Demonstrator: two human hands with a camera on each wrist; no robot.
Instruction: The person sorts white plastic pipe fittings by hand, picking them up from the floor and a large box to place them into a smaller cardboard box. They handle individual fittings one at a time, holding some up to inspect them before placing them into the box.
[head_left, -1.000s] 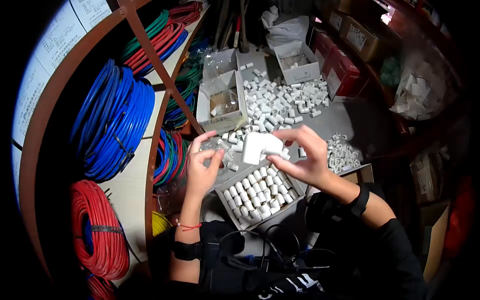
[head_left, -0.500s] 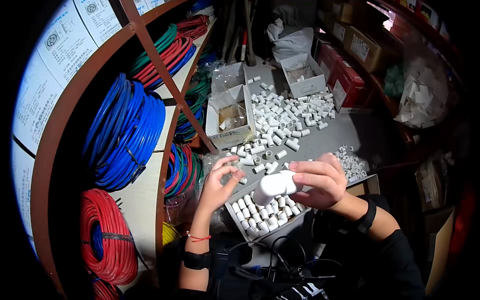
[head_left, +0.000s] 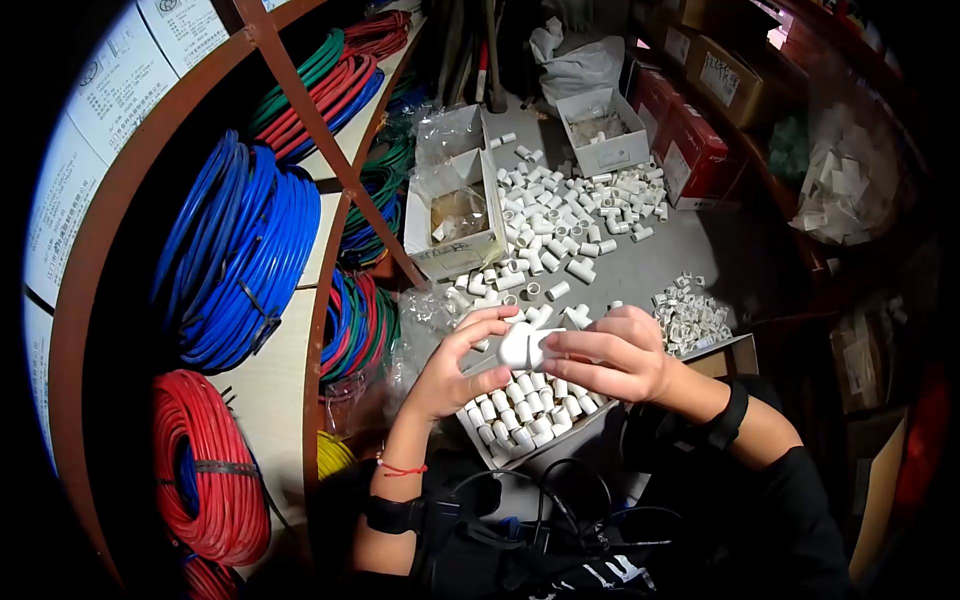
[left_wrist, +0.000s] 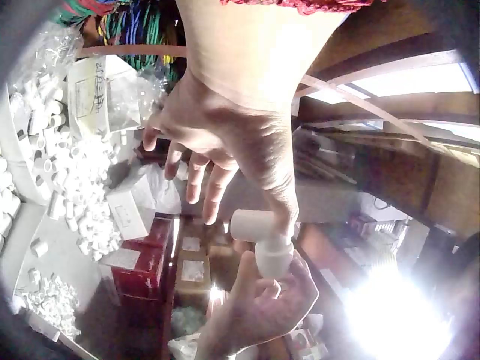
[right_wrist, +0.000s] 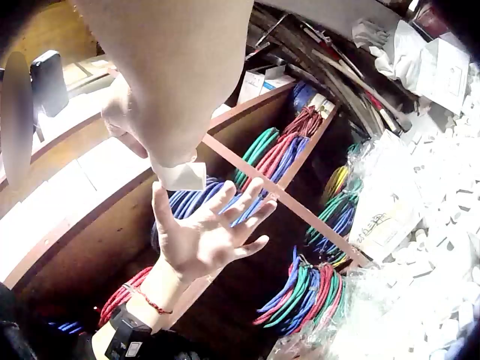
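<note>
The far side of the box of white fittings (head_left: 562,431) is hidden behind both hands and the piece they meet at, so its rear rows cannot be made out. That piece, a larger white elbow fitting (head_left: 517,347), is raised over the far edge of the box; the right fingers cover one end of it, and only a pale stub shows past the wrist in the right wrist view. The right hand (head_left: 620,355) comes in from the right of the box, its thumb and fingers clamped on the fitting from that side, the index and middle fingers lying along it in the head view. The left hand (head_left: 455,365) is above the left of the box, fingers apart and spread, with its thumb at the fitting; whether the thumb presses on it or only lies just beside it is hard to tell. Both forearms reach up from either side of the near edge of the box. Beyond the box, loose fittings (head_left: 555,215) lie heaped on the floor (head_left: 715,240), washed out by glare in the right wrist view. To its right, a carton (head_left: 735,355) is partly covered by the right forearm.
</note>
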